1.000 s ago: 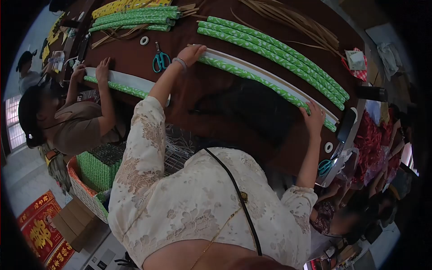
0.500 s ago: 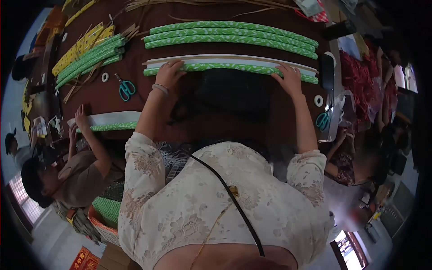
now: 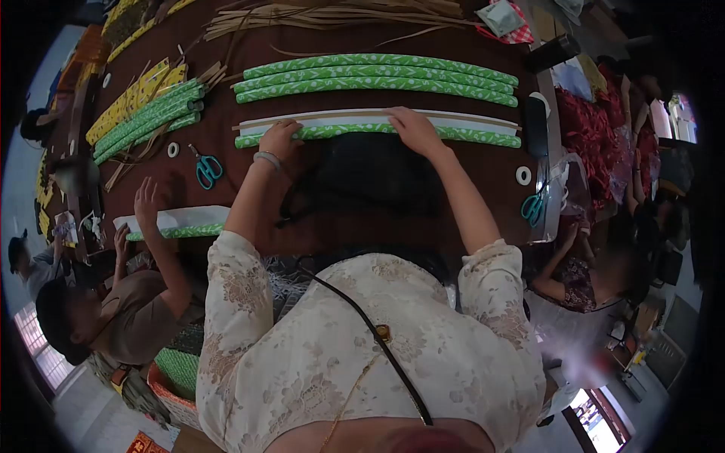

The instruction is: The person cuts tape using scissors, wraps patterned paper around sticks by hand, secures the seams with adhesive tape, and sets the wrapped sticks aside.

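The patterned paper point(image 3: 347, 130), likely light and crease-prone, suits two-point edge support; right hand point(image 3: 415, 133) fingers rest apart, left hand point(image 3: 279, 138) finger closure indeterminable.

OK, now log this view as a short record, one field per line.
Left hand: on the left part of the green-patterned paper, wrist banded
Right hand: on the same paper, near its middle
Paper: long, white side partly showing, brown strip lying along it
Beyond it: green-patterned rolls side by side
Scissors: teal-handled pair at left; another at right
White rings: one by each pair of scissors
Co-worker: at left, hands at a similar sheet
Surface: dark brown table covering
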{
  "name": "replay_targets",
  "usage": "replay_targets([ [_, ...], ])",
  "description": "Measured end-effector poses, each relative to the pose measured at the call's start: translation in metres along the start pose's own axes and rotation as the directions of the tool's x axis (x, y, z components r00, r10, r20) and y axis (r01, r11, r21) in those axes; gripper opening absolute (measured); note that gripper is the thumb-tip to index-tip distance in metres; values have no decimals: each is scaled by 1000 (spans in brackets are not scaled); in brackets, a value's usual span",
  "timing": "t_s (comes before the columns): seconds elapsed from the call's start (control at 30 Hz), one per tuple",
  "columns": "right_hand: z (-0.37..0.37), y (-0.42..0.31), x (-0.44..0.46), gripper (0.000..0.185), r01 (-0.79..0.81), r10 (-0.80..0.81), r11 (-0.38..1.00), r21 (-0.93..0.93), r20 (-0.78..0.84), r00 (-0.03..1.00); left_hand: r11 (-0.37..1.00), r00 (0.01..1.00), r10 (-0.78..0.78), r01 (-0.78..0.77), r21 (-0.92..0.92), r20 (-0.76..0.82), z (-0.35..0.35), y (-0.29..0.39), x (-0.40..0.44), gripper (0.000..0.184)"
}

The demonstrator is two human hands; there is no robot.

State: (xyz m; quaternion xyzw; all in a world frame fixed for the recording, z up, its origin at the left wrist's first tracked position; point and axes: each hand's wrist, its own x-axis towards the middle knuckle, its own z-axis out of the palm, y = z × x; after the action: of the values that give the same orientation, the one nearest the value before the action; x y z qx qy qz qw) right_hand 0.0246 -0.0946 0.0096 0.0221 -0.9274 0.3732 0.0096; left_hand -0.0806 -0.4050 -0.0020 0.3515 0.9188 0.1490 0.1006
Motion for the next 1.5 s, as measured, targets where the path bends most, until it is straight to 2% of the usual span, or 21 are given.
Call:
replay_targets([
  [0.13, 26, -8, 21, 30, 176, -176, 984, 12, 9, 984, 1000, 999, -14, 14, -14, -32, 0, 2, -2, 35],
  [0.2, 22, -12, 20, 34, -12, 9, 1000, 15, 172, 985, 999, 999, -27, 26, -31, -39, 0, 5, -4, 34],
  [0.23, 18, -12, 16, 34, -9, 6, 1000, 17, 184, 983, 999, 998, -32, 31, -21, -45, 0, 6, -4, 34],
  [0.3, 3, -5, 9, 36, -62, 65, 997, -42, 89, 994, 999, 999, -39, 38, -37, -33, 2, 2, -1, 34],
  [0.43, -26, 43, -16, 36, -121, 127, 989, -79, 75, 989, 999, 996, 33, -36, -36, -80, 9, -9, 0, 34],
  [0.5, -45, 59, -31, 35, -49, 54, 991, -121, 44, 998, 998, 999, 36, -38, -44, -36, 5, -7, 0, 35],
  [0.6, -77, 58, -55, 34, -151, 157, 987, -55, 124, 980, 1000, 999, -11, 11, 3, 41, 4, -1, 8, 34],
  [0.67, -87, 70, -62, 36, 13, 15, 982, -186, 147, 989, 995, 990, -84, 78, 58, 111, -6, 6, 9, 27],
  [0.73, -83, 75, -64, 35, 56, -24, 943, -329, 101, 995, 978, 962, -187, 162, 130, 201, -11, 16, 16, 26],
  [0.83, -74, 89, -62, 38, 59, 10, 873, -485, 138, 990, 981, 973, -90, 50, 186, 213, -26, 20, 23, 28],
  [0.87, -73, 96, -62, 36, 72, -6, 878, -473, 138, 990, 975, 961, -83, 23, 223, 265, -35, 21, 27, 32],
  [0.93, -80, 68, -61, 37, -62, 133, 901, -429, 137, 982, 967, 941, -103, 19, 254, 322, -50, 24, 32, 32],
  [0.97, -79, 59, -60, 37, -29, 101, 907, -421, 150, 984, 962, 929, -94, -7, 271, 359, -53, 24, 33, 32],
  [1.03, -83, 49, -61, 36, -148, 204, 933, -327, 142, 969, 963, 936, -120, 29, 267, 330, -52, 24, 26, 33],
  [1.13, -78, 66, -62, 36, -106, 179, 916, -387, 159, 971, 968, 951, -113, 40, 247, 288, -36, 21, 20, 37],
  [1.2, -75, 66, -62, 35, -99, 164, 919, -381, 143, 976, 969, 981, -99, 57, 240, 169, -13, 13, 18, 33],
  [1.23, -73, 69, -63, 34, -43, 105, 908, -417, 127, 986, 969, 995, -55, 35, 243, 78, -7, 11, 16, 24],
  [1.27, -73, 71, -66, 33, 9, 49, 890, -456, 116, 992, 970, 995, -50, 29, 240, 82, -10, 16, 11, 24],
  [1.33, -76, 61, -66, 32, 8, 55, 894, -449, 126, 990, 964, 966, -249, 239, 119, 76, -19, 31, 0, 15],
  [1.37, -75, 57, -65, 32, 17, 46, 900, -435, 134, 990, 972, 980, -199, 197, 127, -2, -4, 23, -2, 13],
  [1.5, -69, 64, -66, 32, 38, 12, 892, -451, 107, 994, 975, 985, -153, 163, 154, -76, 15, 13, -11, 11],
])
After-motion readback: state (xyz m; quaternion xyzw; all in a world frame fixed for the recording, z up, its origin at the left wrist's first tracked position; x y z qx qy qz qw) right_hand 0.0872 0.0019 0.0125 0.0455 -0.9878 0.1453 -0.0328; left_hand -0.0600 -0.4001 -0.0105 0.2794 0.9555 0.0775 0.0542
